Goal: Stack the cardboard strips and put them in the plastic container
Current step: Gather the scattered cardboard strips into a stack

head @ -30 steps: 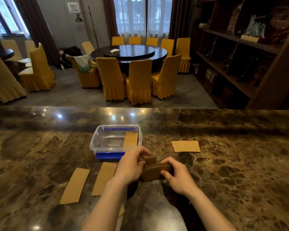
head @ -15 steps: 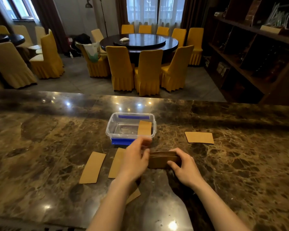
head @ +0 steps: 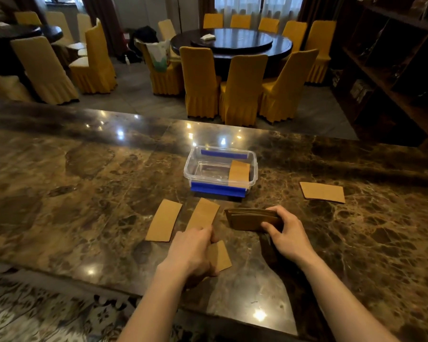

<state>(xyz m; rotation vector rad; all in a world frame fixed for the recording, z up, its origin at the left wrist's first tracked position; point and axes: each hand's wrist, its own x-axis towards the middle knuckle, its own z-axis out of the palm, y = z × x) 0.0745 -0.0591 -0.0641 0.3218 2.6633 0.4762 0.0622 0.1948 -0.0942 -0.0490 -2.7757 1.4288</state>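
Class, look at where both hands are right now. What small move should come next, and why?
Probably the left hand should pick up the strip under its fingertips and add it to the stack that the right hand holds on edge. Loose strips lie flat on the counter, so stacking isn't finished.

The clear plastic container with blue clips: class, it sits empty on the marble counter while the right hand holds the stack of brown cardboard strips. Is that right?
Not quite. The clear plastic container with blue clips is not empty: the head view shows one brown cardboard strip leaning inside at its right end. The rest stands: it sits on the marble counter, and the right hand holds the stack of brown cardboard strips.
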